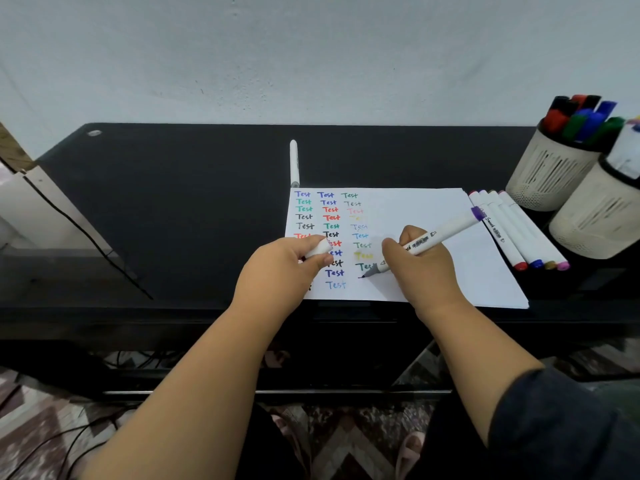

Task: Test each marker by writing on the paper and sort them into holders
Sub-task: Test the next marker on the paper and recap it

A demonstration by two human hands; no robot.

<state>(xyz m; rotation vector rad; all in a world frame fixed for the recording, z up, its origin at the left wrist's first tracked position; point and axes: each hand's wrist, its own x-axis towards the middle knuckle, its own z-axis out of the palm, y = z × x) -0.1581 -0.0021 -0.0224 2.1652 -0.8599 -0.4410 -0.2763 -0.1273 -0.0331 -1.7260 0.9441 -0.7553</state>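
While the left hand [282,268] pinches a cap [319,249], the right hand [420,268] grips a marker [436,237] beside "Test" rows on paper [415,209].

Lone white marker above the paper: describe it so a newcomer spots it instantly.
Start at the white paper covered in coloured "Test" words on the black desk. Just beyond its far left corner lies a lone white marker, pointing away towards the wall. Unlike the four markers lined up along the paper's right edge, it lies alone and shows no coloured cap.

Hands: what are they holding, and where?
Right hand grips the marker near its tip. Left hand pinches the cap by its side.
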